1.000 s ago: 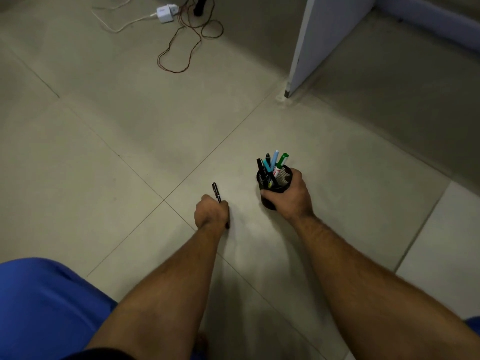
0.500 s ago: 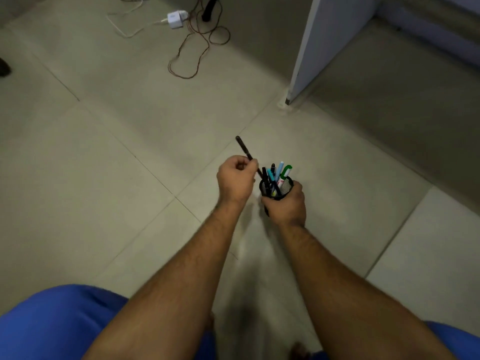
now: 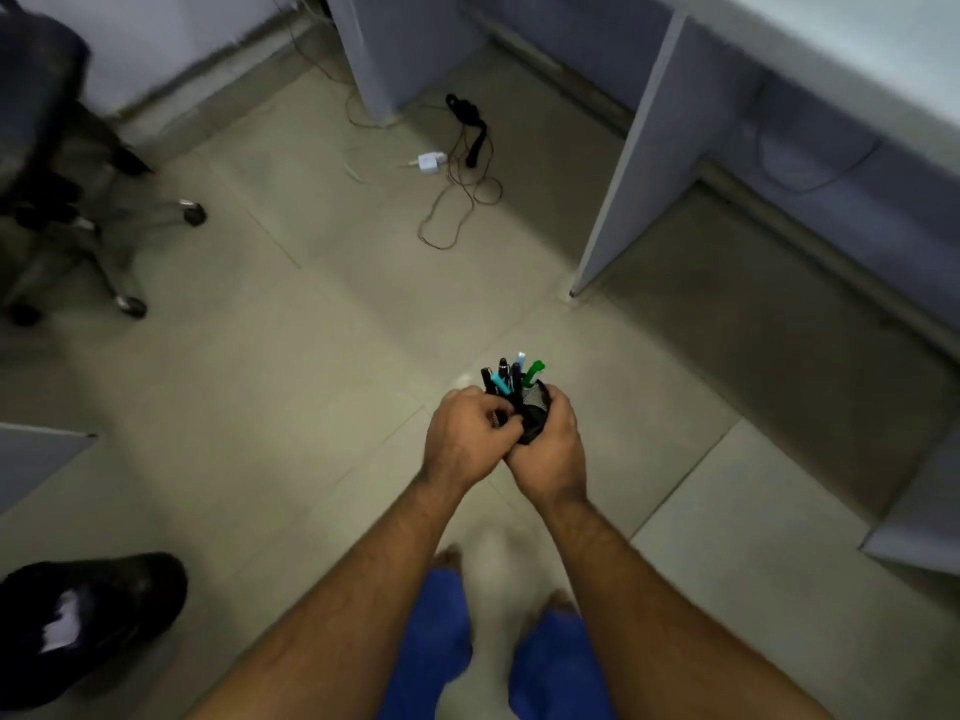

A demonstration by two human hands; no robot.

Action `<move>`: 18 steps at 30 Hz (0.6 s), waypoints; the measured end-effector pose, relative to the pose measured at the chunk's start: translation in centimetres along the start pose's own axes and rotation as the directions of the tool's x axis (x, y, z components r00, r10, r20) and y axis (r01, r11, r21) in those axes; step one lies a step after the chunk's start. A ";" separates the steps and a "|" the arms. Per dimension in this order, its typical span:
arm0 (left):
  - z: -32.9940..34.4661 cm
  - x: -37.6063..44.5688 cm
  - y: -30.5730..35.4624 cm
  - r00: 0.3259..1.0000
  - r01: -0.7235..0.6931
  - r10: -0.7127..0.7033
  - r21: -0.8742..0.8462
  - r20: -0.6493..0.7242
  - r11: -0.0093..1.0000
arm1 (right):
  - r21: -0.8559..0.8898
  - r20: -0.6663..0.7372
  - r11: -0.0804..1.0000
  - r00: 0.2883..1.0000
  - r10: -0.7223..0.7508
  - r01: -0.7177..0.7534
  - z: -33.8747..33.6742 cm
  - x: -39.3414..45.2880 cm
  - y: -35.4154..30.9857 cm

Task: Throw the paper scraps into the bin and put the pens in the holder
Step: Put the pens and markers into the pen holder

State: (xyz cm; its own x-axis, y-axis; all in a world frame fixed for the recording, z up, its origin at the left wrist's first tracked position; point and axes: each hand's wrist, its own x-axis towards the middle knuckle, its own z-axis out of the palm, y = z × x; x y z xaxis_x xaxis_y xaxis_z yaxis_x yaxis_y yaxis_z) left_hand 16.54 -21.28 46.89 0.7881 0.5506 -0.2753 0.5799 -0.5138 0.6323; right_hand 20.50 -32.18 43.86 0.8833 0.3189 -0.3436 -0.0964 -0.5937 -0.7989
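I hold the black mesh pen holder [image 3: 536, 419] in the air in front of me, my right hand [image 3: 551, 454] wrapped round its right side. Several pens [image 3: 514, 375] stand in it: black, light blue and green ones. My left hand [image 3: 465, 441] is pressed against the holder's left rim, its curled fingers pinching the lower part of a black pen [image 3: 487, 379] whose top sticks up among the others. A black bin [image 3: 111, 610] stands on the floor at the lower left, with white paper [image 3: 60, 622] inside it.
An office chair [image 3: 62, 200] on castors stands at the upper left. Loose cables and a white adapter [image 3: 431, 161] lie on the tiled floor ahead. Grey desk panels [image 3: 631, 174] rise at the right. My feet and blue trouser legs [image 3: 561, 667] are below.
My left hand lifted the black pen off the floor and brought it down into the holder. The view has risen and widened, so the chair and bin came into sight.
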 end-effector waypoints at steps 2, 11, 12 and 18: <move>-5.7 -4.5 3.0 0.996 0.024 -0.033 -0.102 -0.089 0.995 | 0.002 0.036 0.999 0.998 -0.045 0.045 -2.7 -4.2 -5.3; -25.1 -20.5 4.8 0.879 0.091 -0.281 -0.442 -0.385 0.892 | -0.071 0.201 0.963 0.949 -0.241 0.260 -5.4 -19.0 -22.7; -26.7 -22.0 3.9 0.861 0.086 -0.304 -0.471 -0.409 0.878 | -0.070 0.227 0.954 0.935 -0.271 0.293 -4.7 -20.5 -24.2; -35.3 -30.4 -4.2 0.760 0.065 -0.403 -0.558 -0.509 0.827 | 0.000 0.355 0.918 0.858 -0.370 0.396 3.6 -29.9 -31.2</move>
State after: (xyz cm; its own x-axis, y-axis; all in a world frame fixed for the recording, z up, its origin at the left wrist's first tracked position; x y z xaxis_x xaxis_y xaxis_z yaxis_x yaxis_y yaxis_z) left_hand -17.16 -12.63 78.16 0.2600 0.9609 -0.0955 0.4158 -0.0221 0.9092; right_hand -4.59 -20.52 77.31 0.6307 0.7562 -0.1744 0.2618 -0.4189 -0.8695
